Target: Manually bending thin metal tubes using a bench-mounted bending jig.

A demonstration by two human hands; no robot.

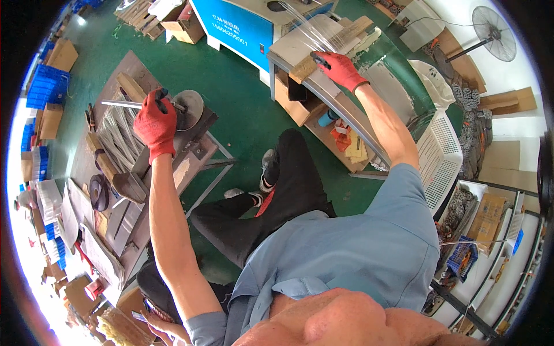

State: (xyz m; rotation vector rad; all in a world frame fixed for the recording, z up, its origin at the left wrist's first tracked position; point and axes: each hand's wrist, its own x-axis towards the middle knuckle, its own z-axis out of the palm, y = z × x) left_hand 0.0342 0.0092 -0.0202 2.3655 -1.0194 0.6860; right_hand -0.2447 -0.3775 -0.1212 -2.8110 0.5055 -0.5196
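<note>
My left hand (156, 122), in a red glove with dark fingertips, is closed round a straight silver metal rod (120, 104) that sticks out to the left. Just right of that hand stands a round metal disc (189, 108) on the left bench. My right hand (341, 71), gloved alike, reaches forward to the right-hand table. Its fingers are curled together over the near ends of several thin shiny rods (314, 32) lying across a wooden bar (304, 68). What the right fingertips pinch is hidden.
More thin rods (118, 131) lie between wooden blocks on the left bench (124, 75). A blue machine cabinet (231, 34) stands ahead, a white perforated basket (440, 153) at right. A fan (494, 34) is far right. Another person's hand (164, 327) shows lower left.
</note>
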